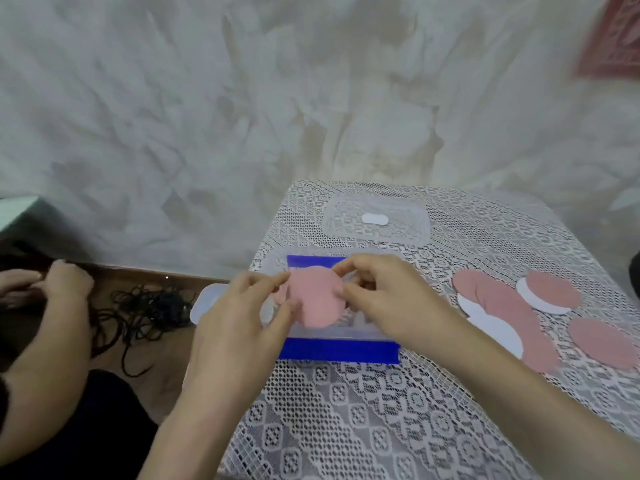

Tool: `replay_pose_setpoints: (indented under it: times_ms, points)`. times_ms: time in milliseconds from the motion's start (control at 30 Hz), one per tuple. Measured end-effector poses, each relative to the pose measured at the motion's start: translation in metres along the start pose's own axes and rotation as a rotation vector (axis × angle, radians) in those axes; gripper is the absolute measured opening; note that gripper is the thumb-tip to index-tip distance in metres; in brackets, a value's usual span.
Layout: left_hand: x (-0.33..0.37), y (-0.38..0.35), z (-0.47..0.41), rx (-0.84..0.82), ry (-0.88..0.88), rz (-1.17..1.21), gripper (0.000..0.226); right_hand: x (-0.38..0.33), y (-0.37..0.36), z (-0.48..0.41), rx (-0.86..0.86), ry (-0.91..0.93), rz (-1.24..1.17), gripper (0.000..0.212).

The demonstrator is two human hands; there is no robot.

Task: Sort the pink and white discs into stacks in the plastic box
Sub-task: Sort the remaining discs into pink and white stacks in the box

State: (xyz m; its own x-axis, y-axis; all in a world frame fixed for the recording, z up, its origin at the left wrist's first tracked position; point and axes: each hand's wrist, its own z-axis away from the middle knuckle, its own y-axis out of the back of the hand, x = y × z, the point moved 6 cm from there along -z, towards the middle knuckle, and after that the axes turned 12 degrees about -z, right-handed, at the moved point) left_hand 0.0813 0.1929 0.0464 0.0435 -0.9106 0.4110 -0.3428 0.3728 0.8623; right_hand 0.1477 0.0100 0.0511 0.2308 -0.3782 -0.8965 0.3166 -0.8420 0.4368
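Note:
Both hands hold one pink disc (314, 299) over the clear plastic box (346, 332), which stands on a blue sheet (337, 351). My left hand (242, 313) pinches the disc's left edge and my right hand (384, 296) pinches its right edge. The hands and the disc hide most of the box's inside. Loose pink discs (512, 306) and white discs (498, 329) lie overlapping on the lace tablecloth to the right of the box, with another pink disc (602, 341) further right.
The box's clear lid (375, 220) lies behind the box on the table. Another person's hand (65, 282) is at the far left above a tangle of black cords (145, 310) on the floor. A wall stands close behind.

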Motion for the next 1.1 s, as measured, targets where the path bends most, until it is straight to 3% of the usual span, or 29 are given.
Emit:
replay_pose_setpoints:
  times_ms: [200, 300, 433, 500, 700, 900, 1100]
  points:
    - [-0.024, -0.006, -0.002, -0.099, 0.108, 0.032, 0.072, 0.001, -0.020, -0.048, -0.021, -0.071, 0.073, 0.013]
    - [-0.026, -0.012, 0.001, -0.127, 0.128, 0.082, 0.077, 0.005, -0.033, -0.058, -0.072, -0.087, 0.190, 0.012]
    - [-0.028, -0.016, 0.001, -0.135, 0.127, 0.112, 0.079, 0.005, -0.038, -0.063, -0.100, 0.017, 0.535, 0.008]
    - [-0.029, -0.016, 0.001, -0.142, 0.129, 0.122, 0.078, 0.003, -0.038, -0.062, -0.118, 0.052, 0.597, 0.012]
    - [-0.029, -0.017, 0.001, -0.158, 0.139, 0.157, 0.079, 0.007, -0.041, -0.051, -0.265, 0.017, 0.649, 0.051]
    - [-0.030, -0.018, 0.001, -0.171, 0.142, 0.150, 0.080, 0.010, -0.046, -0.062, -0.242, 0.103, 0.670, 0.040]
    - [-0.031, -0.017, 0.001, -0.172, 0.129, 0.097, 0.078, 0.016, -0.047, -0.062, -0.228, 0.114, 0.637, 0.043]
